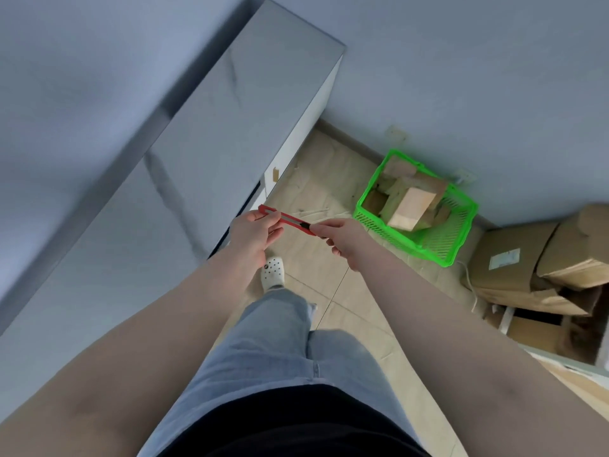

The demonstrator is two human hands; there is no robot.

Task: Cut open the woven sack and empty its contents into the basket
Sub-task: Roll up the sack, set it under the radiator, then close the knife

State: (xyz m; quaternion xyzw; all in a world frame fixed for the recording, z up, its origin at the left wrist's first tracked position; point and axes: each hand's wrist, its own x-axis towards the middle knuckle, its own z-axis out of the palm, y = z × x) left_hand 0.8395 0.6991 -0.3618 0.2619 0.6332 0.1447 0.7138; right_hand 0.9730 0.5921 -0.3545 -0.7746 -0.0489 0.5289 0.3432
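A black top and pale blue jeans (280, 351) fill the near edge of the view, and both bare forearms reach forward from there over a tiled floor (333, 268). The left hand (252, 234) pinches one end of a red utility knife (286, 221) between thumb and fingertips, and the right hand (342, 239) has its fingers curled round the other end, so the knife spans the gap between the two hands. Below the left hand a white clog (273, 272) stands on the floor. To the left of the left hand runs a long grey worktop (184, 153) with a white front. Beyond and to the right of the right hand a bright green basket (458, 239) sits on the floor near the wall, holding several brown paper parcels (412, 206). Further right of that hand lie stacked cardboard boxes (514, 275). The woven sack itself cannot be made out.
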